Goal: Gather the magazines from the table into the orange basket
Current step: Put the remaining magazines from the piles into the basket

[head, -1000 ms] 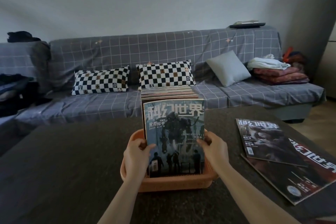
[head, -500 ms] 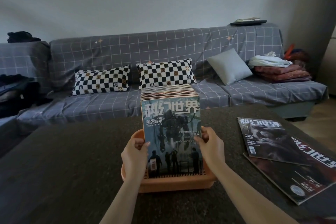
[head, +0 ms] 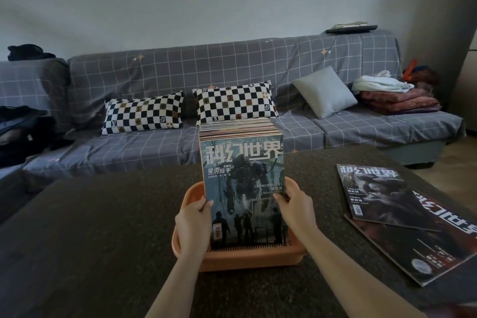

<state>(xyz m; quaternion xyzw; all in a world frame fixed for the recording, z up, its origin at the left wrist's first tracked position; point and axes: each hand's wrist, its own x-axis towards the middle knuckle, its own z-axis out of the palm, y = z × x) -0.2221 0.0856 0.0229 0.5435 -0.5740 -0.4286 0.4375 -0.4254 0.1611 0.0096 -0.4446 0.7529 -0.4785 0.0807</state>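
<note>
Most magazines stand packed in the orange basket [head: 240,259], both hands (left hand [head: 194,222], right hand [head: 296,208]) gripping the front magazine [head: 244,188], while two magazines [head: 402,217] lie on the table [head: 90,227].

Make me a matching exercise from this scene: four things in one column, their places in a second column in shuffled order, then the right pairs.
Things
1. blue-cover magazine
2. dark-cover magazine
3. grey cushion
4. left hand

Places
A. leaning against the sofa back, right of the checkered pillows
B. standing upright at the front of the row in the orange basket
C. lying flat on the table, partly on top of another magazine
D. gripping the left edge of the front cover

Pairs: 1-B, 2-C, 3-A, 4-D
</note>
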